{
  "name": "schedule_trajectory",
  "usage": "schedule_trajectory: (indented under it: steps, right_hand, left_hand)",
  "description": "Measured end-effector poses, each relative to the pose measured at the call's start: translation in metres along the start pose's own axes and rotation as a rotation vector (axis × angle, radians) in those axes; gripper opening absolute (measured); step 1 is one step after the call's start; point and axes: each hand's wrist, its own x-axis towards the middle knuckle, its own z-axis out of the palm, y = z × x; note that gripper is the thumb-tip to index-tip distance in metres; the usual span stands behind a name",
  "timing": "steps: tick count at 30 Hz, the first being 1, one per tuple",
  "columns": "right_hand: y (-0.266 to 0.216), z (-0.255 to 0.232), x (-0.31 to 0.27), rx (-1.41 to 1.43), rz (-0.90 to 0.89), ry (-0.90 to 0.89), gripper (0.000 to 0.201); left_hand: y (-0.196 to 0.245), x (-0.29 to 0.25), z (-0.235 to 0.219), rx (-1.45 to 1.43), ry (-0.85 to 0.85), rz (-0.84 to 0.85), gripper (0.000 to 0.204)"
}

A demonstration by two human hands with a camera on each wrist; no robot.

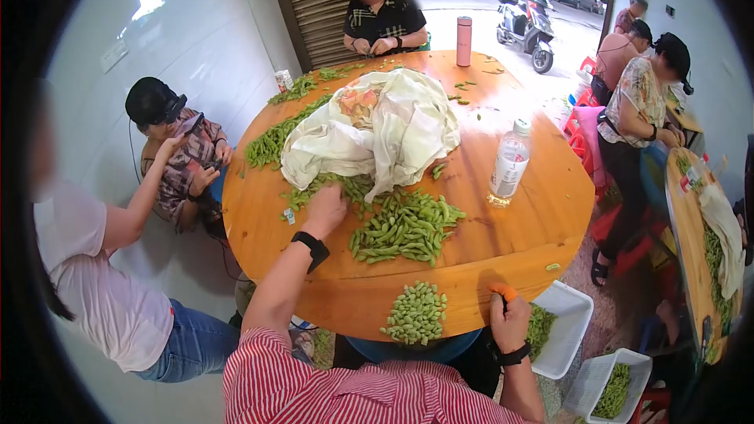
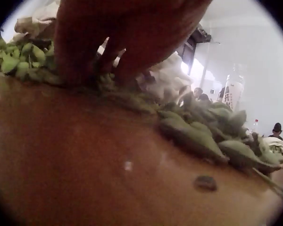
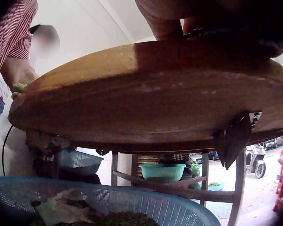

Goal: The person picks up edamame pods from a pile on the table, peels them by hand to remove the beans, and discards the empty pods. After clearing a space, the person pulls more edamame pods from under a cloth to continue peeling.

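Note:
In the head view my left hand [image 1: 326,210] is at the near edge of the pods beside the cloth, fingers curled down into them. The left wrist view shows its fingers [image 2: 89,52] bent among green soybean pods [image 2: 193,134], tips hidden. A larger heap of soybean pods [image 1: 408,228] lies just right of this hand. Nearer me is a small pile of shelled green beans [image 1: 416,312]. My right hand [image 1: 510,318] rests at the table's near right edge, a small orange piece [image 1: 503,291] at its fingertips; I cannot tell whether it is held or worn.
A white cloth bundle [image 1: 408,126] covers the middle of the wooden table [image 1: 518,228]. A clear bottle [image 1: 510,163] and a pink flask [image 1: 464,42] stand on it. White baskets [image 1: 569,314] with pods are at lower right, a blue basket [image 3: 179,207] below. Other people sit or stand around.

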Motion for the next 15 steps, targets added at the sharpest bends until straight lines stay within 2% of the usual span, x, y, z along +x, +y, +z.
schedule_trajectory:
  steps: [2, 4, 6, 7, 10, 12, 14, 15]
  right_hand:
    - [0.001, 0.0, 0.0, -0.001, -0.013, -0.003, 0.014]
    - [0.0, 0.002, 0.001, 0.033, 0.005, -0.009, 0.014]
    - [-0.001, 0.002, 0.002, 0.033, -0.012, 0.002, 0.014]
    - [-0.001, 0.002, 0.002, 0.032, -0.027, 0.014, 0.014]
    - [-0.003, 0.001, 0.002, 0.042, 0.005, -0.013, 0.014]
    - [-0.004, 0.0, 0.002, 0.04, 0.015, -0.023, 0.014]
    - [-0.005, -0.001, 0.002, 0.036, 0.027, -0.028, 0.015]
    - [-0.006, -0.001, 0.002, 0.035, 0.014, -0.021, 0.015]
  left_hand:
    - [0.007, -0.003, 0.014, -0.145, 0.19, 0.17, 0.033]
    - [0.022, -0.008, 0.016, -0.108, 0.192, 0.146, 0.031]
    - [0.035, -0.01, 0.017, -0.285, -0.063, 0.233, 0.026]
    - [0.036, -0.014, 0.03, -0.249, 0.051, 0.397, 0.022]
    - [0.043, -0.021, 0.034, -0.237, 0.072, 0.481, 0.021]
    - [0.044, -0.02, 0.026, -0.314, 0.059, 0.495, 0.02]
    - [0.042, -0.019, 0.02, -0.315, 0.031, 0.333, 0.022]
    - [0.038, -0.017, 0.019, -0.316, 0.029, 0.335, 0.022]
